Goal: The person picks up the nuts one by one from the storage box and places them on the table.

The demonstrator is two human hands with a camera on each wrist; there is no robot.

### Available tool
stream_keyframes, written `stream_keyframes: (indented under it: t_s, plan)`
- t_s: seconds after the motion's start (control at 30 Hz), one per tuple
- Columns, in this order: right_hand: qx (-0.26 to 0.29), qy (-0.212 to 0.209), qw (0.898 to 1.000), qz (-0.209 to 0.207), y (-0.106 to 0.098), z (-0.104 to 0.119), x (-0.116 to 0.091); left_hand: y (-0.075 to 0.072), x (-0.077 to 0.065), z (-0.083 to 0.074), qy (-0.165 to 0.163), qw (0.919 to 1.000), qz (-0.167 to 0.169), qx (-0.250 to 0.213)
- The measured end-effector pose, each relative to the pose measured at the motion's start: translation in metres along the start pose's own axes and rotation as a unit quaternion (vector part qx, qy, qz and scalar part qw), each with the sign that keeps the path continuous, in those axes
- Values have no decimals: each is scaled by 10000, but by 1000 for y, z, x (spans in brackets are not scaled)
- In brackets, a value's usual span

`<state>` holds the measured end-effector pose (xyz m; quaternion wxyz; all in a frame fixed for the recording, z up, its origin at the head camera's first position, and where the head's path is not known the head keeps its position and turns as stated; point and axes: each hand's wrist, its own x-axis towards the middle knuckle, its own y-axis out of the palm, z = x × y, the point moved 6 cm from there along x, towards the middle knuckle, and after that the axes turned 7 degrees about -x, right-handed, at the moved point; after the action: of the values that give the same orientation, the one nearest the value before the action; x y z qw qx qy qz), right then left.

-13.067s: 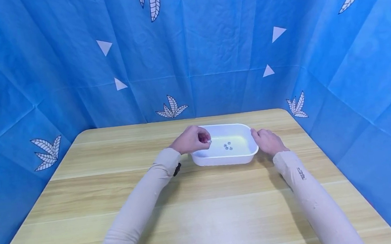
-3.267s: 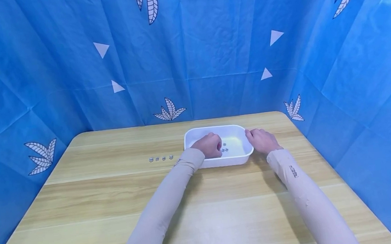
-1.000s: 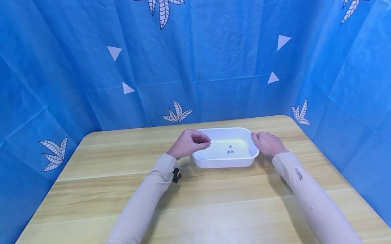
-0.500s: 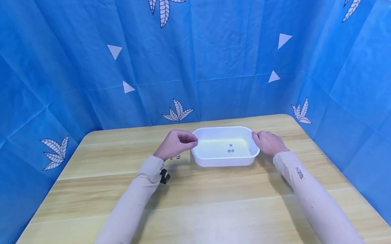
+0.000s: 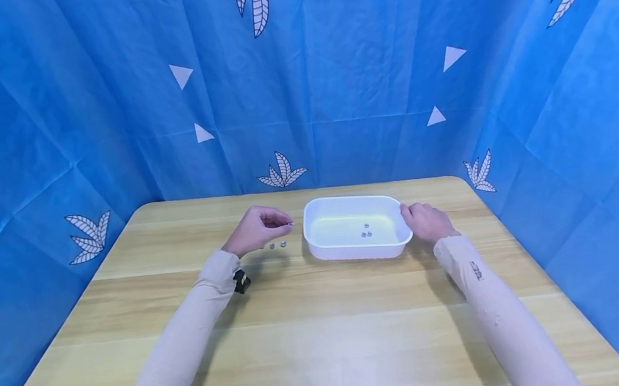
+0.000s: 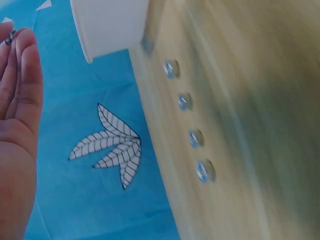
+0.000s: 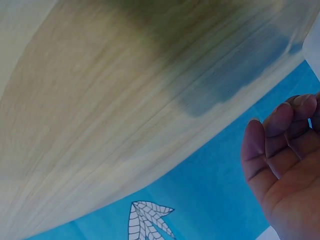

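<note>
My left hand (image 5: 257, 229) hovers left of the white tray (image 5: 357, 252), pinching a small silver metal nut (image 5: 292, 224) between thumb and fingertips. In the left wrist view that nut (image 6: 9, 39) shows at the tips of the hand (image 6: 20, 115). Several like nuts (image 6: 184, 101) lie in a row on the table; in the head view the hand covers part of the row, leaving two nuts (image 5: 283, 244) plain to see. Three more nuts (image 5: 367, 226) rest inside the tray. My right hand (image 5: 428, 222) grips the tray's right rim, thumb over the edge.
The wooden table (image 5: 324, 341) carries the tray near its far edge. A blue curtain (image 5: 365, 76) with white leaf prints hangs behind and at both sides. A black wrist piece (image 5: 241, 281) sits under the left sleeve.
Earlier the left hand reached into the tray, then lifted out a nut and moved left past the rim. The tray holds fewer nuts than at first. The right hand stays on the rim.
</note>
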<state>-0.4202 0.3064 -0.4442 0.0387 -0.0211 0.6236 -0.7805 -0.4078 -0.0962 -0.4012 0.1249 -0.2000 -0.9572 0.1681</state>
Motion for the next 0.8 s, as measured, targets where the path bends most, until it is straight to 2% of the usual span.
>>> stream_keyframes:
  t_s: [0.4,0.6,0.8]
  plan:
    - [-28,-48,10000,10,1,0,3,-33,-23,36,-417,9982,-263,327]
    - [-38,-65,9999,96,1,1,2,-45,-30,51,-578,9964,-250,573]
    - [14,-41,9999,97,1,1,2,-50,-34,63,-739,9923,-127,983]
